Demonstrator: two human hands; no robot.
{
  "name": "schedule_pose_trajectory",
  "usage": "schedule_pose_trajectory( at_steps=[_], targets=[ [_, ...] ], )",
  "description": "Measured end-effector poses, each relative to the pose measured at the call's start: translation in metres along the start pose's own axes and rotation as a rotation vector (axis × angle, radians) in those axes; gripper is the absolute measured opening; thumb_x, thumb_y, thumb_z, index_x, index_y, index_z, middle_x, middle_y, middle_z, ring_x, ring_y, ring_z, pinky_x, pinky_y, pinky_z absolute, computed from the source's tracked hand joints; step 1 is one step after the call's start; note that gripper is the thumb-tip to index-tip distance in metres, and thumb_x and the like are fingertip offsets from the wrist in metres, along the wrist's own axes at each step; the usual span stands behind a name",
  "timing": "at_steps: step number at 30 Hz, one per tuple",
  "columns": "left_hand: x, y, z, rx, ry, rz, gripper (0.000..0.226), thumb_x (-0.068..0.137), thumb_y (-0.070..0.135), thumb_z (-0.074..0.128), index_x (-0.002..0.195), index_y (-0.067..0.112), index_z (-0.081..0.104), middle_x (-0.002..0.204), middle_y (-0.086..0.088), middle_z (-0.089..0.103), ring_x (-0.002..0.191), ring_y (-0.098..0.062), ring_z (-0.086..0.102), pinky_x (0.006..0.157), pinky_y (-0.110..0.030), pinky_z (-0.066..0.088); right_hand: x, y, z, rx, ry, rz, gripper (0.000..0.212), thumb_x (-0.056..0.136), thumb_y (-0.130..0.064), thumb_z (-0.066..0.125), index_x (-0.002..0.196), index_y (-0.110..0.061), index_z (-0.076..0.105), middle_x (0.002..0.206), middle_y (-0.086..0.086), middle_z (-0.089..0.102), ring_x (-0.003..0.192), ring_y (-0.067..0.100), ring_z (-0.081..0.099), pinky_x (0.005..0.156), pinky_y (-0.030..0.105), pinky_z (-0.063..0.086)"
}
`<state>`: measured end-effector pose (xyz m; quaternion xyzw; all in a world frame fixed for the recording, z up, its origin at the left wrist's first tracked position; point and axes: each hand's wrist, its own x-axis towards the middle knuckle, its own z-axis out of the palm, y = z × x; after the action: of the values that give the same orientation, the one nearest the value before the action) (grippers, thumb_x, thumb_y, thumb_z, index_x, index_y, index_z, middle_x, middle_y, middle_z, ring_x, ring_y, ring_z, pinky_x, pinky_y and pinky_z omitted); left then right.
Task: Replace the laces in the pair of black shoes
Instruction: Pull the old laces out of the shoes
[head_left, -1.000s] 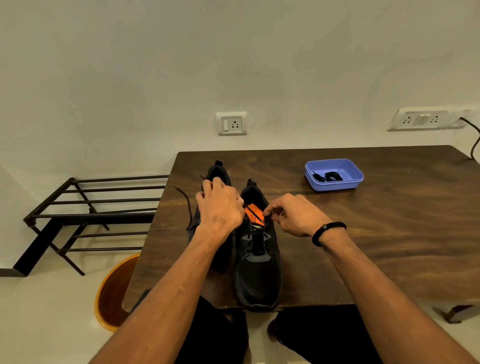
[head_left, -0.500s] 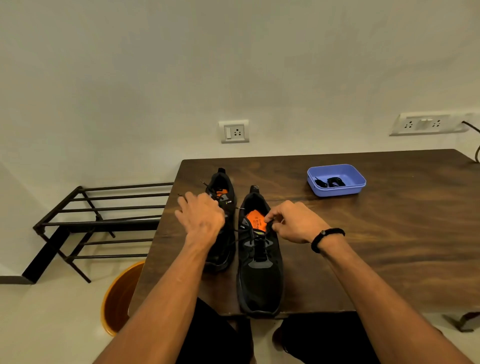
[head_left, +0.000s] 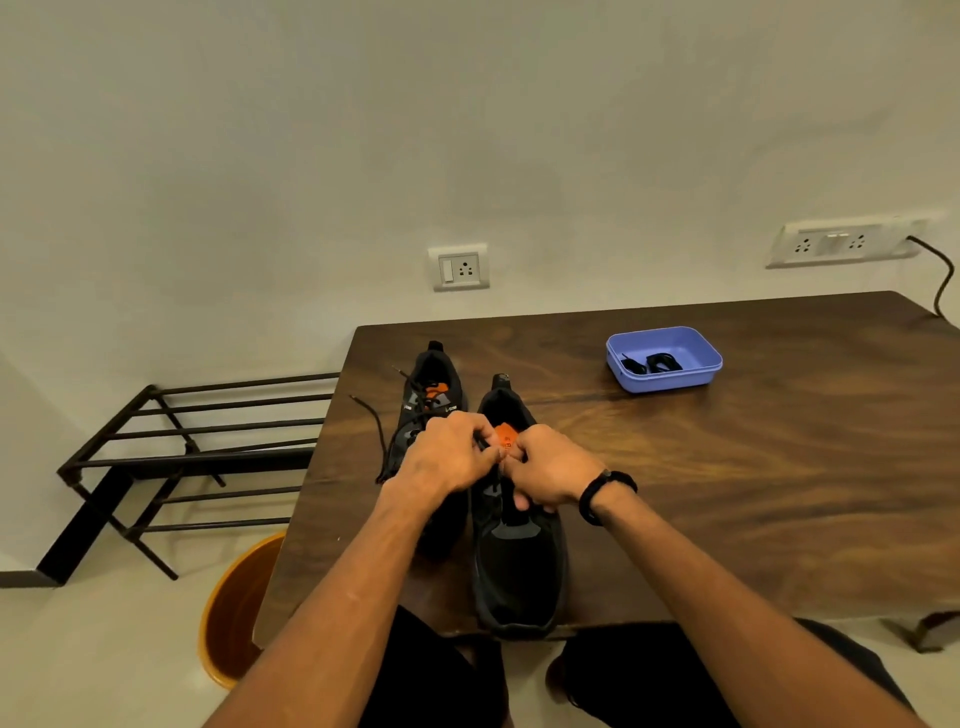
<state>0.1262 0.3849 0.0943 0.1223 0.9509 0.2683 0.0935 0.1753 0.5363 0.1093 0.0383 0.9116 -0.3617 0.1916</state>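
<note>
A dark wooden table stands against a plain pale wall. On it, 2 black shoes sit side by side with toes toward the person. Over the right-hand shoe, the left hand and right hand have fingers curled tight at the orange tongue, apparently pinching its lace, though the lace itself is hidden. The other shoe trails a loose lace over the table edge; a stray wrist could snag it. A blue tray holding a dark lace bundle sits well apart.
</note>
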Motion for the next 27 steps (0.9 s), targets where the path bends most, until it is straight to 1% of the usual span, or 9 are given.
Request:
schedule_pose_trajectory(
  at_steps=[3,6,8,12,15,18,21,23,27],
  targets=[
    [0.0,-0.002,-0.003,0.008,0.002,-0.018,0.007,0.085,0.04,0.069,0.078,0.04,0.068,0.082,0.01,0.073,0.081,-0.014,0.071,0.081,-0.04,0.061,-0.003,-0.002,0.0,0.181,-0.031,0.032,0.043,0.105,-0.024,0.045,0.064,-0.017,0.053,0.06,0.005,0.068,0.039,0.012,0.046,0.042,0.023,0.04],
    [0.001,-0.005,-0.006,0.022,-0.003,-0.041,0.006,0.083,0.043,0.069,0.077,0.042,0.069,0.083,0.012,0.073,0.082,-0.013,0.071,0.082,-0.041,0.061,-0.002,-0.001,-0.013,0.439,0.004,0.128,0.024,0.102,-0.023,0.045,0.084,-0.011,0.057,0.056,0.005,0.063,0.039,0.011,0.039,0.039,0.022,0.035],
    [0.002,-0.007,-0.006,0.002,-0.015,-0.049,0.004,0.083,0.042,0.069,0.079,0.042,0.069,0.086,0.011,0.073,0.084,-0.014,0.071,0.083,-0.041,0.061,-0.002,0.006,-0.027,0.524,0.028,0.174,0.019,0.1,-0.021,0.047,0.085,-0.014,0.056,0.054,0.003,0.059,0.04,0.01,0.035,0.039,0.021,0.033],
    [0.003,-0.006,-0.004,-0.021,-0.017,-0.035,0.004,0.084,0.037,0.071,0.08,0.038,0.07,0.085,0.01,0.073,0.084,-0.013,0.071,0.084,-0.041,0.061,0.002,0.019,-0.029,0.137,0.118,0.119,0.029,0.096,-0.034,0.068,0.076,-0.014,0.062,0.064,0.001,0.064,0.048,0.012,0.048,0.048,0.025,0.039],
    [0.004,-0.005,-0.003,-0.018,-0.011,-0.027,0.006,0.086,0.036,0.073,0.081,0.036,0.071,0.085,0.008,0.073,0.084,-0.014,0.071,0.084,-0.04,0.061,0.007,0.016,-0.015,-0.165,0.426,-0.008,0.03,0.083,-0.041,0.083,0.094,-0.023,0.062,0.097,-0.004,0.065,0.087,0.019,0.062,0.068,0.032,0.045],
    [0.006,-0.007,-0.003,-0.042,-0.021,-0.021,0.004,0.087,0.038,0.074,0.087,0.034,0.072,0.087,0.006,0.073,0.083,-0.014,0.07,0.084,-0.04,0.061,0.009,0.009,-0.005,-0.39,0.415,-0.199,0.044,0.086,-0.036,0.082,0.126,-0.032,0.064,0.125,0.001,0.044,0.116,0.023,0.046,0.095,0.036,0.049],
    [0.005,-0.01,-0.003,-0.079,-0.013,-0.012,0.002,0.088,0.033,0.075,0.087,0.032,0.073,0.085,0.007,0.074,0.082,-0.012,0.071,0.085,-0.039,0.061,0.01,0.009,0.004,-0.483,0.341,-0.252,0.032,0.092,-0.036,0.075,0.123,-0.031,0.07,0.145,0.004,0.033,0.132,0.029,0.032,0.109,0.044,0.043],
    [0.005,-0.012,-0.004,-0.106,-0.024,-0.007,0.002,0.089,0.03,0.075,0.087,0.031,0.074,0.084,0.008,0.074,0.082,-0.009,0.07,0.086,-0.036,0.06,0.013,0.012,0.007,-0.492,0.33,-0.25,0.022,0.095,-0.036,0.072,0.114,-0.026,0.074,0.147,0.004,0.034,0.132,0.029,0.032,0.108,0.046,0.042],
    [0.004,-0.014,-0.004,-0.117,-0.031,-0.009,0.003,0.089,0.034,0.075,0.087,0.033,0.074,0.085,0.009,0.074,0.083,-0.008,0.07,0.087,-0.038,0.06,0.016,0.013,0.007,-0.396,0.377,-0.305,0.011,0.093,-0.029,0.073,0.093,-0.018,0.076,0.125,0.0,0.045,0.117,0.021,0.042,0.097,0.039,0.049]
  ],
)
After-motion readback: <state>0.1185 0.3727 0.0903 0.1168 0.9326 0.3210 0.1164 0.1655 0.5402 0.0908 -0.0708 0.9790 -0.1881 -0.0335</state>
